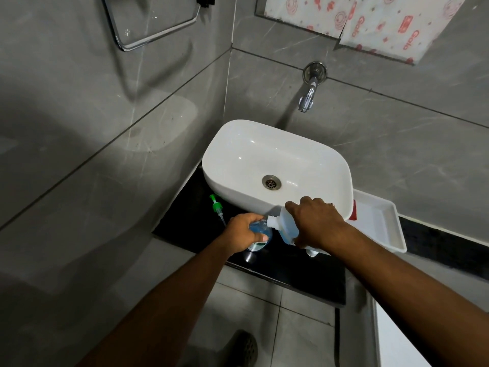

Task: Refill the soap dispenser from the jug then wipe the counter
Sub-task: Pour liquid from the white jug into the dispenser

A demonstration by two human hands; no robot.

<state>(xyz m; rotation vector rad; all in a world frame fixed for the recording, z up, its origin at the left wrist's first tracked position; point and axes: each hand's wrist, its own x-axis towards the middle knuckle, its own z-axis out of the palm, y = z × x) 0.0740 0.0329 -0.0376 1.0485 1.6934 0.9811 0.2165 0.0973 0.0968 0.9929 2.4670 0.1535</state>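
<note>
Our left hand (244, 233) grips the soap dispenser (260, 235) on the black counter (291, 271). Our right hand (316, 223) clasps the jug (284, 225), tilting its open neck onto the dispenser's mouth.

A glossy white sink (277, 160) is set on a black counter (291, 274). Left of the sink, a green pump head (217, 206) is laid on that black top. In front of the sink, blue liquid is seen in a whitish translucent jug (284, 226) and a clear dispenser (260, 234). Right of the sink, a white tray (381, 223). Grey veined wall tiles (105, 128) all round, and red-on-white patterned paper (383, 19) above.
</note>
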